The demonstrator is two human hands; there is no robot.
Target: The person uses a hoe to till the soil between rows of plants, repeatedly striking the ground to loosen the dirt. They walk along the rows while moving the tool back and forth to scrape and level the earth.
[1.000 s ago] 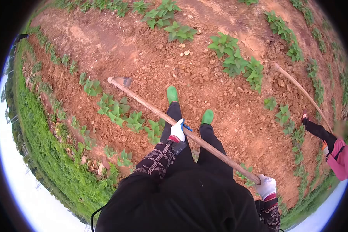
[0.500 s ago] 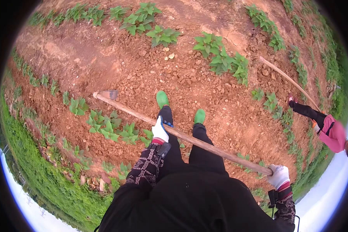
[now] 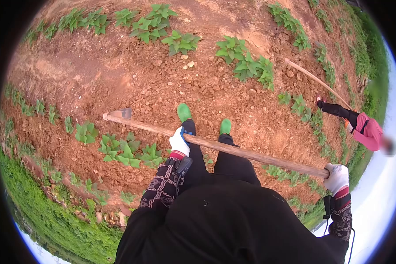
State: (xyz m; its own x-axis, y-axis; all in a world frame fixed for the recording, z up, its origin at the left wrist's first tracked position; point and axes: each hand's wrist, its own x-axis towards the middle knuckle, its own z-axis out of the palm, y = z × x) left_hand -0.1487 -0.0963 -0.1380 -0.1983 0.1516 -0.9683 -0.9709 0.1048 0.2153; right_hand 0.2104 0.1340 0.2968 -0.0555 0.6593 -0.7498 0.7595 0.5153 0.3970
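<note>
A long wooden hoe handle slants across in front of my body. Its metal blade is at the left end, over reddish soil beside a row of leafy plants. My left hand, in a white glove with blue on the palm side, is wrapped round the handle near its middle. At the handle's right end, my right hand, also in a white glove, is closed round the wood.
My green shoes stand on cloddy soil. Leafy plants grow ahead in rows. To the right, another person in a pink top holds a long wooden-handled tool. Grass lies at the lower left.
My right hand has moved right and up with the handle's end, so the handle lies flatter. My left hand has shifted slightly. The other person appears further left and higher in view.
</note>
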